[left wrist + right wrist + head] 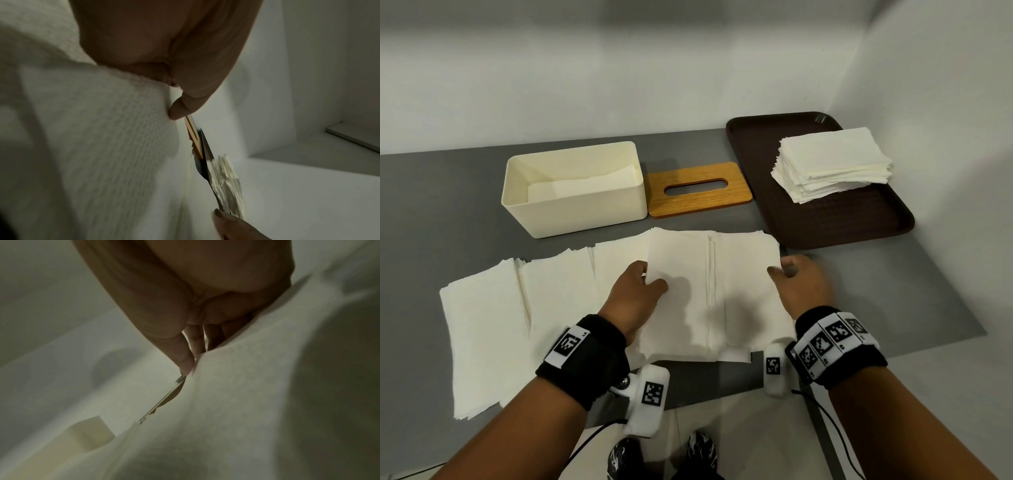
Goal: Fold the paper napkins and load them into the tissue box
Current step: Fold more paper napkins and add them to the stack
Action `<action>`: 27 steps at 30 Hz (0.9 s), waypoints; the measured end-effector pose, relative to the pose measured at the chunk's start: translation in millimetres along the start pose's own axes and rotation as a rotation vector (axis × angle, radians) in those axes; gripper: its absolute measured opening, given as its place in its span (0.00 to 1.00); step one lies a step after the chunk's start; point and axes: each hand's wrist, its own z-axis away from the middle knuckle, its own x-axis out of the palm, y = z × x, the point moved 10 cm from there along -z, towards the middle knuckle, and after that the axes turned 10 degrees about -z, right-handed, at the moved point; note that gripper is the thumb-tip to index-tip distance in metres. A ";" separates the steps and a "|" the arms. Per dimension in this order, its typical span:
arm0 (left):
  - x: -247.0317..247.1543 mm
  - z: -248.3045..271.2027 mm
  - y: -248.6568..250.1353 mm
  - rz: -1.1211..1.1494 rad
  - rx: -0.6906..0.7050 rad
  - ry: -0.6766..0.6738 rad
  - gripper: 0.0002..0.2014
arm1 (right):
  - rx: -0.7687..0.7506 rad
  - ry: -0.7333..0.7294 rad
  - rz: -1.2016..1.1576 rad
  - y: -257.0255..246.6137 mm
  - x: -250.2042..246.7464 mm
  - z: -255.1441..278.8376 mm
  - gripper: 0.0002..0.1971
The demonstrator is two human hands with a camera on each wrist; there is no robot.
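Several white paper napkins (482, 329) lie overlapped in a row across the grey table. My left hand (650, 279) pinches the left edge of the top napkin (743, 291) at the right end of the row, thumb on top. My right hand (782, 270) pinches the same napkin's right edge; the right wrist view shows its fingertips (186, 363) closed on the paper (257, 402). In the left wrist view the thumb (180, 110) presses on the textured napkin (102, 138). The cream tissue box (571, 205) stands open behind the row, with white paper inside.
The wooden lid (698, 190) with its slot lies flat to the right of the box. A dark brown tray (825, 219) at the back right carries a stack of napkins (832, 161). A grey wall rises behind the table. The table's front edge is near my wrists.
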 end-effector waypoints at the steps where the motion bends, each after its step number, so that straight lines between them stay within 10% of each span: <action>1: -0.2 0.1 0.4 0.000 0.002 0.000 0.06 | 0.003 0.009 -0.030 -0.3 -1.9 -1.2 0.17; 15: -3.5 -0.4 2.4 0.001 0.028 -0.004 0.07 | -0.166 0.085 -0.156 -25.0 -16.3 13.1 0.07; 19: -1.3 -0.1 2.4 0.004 0.028 -0.016 0.07 | 0.054 -0.080 -0.290 5.4 1.8 6.6 0.11; 27: 6.7 1.4 -1.6 0.133 -0.003 -0.079 0.07 | -0.032 -0.276 -0.710 -23.9 1.1 18.6 0.05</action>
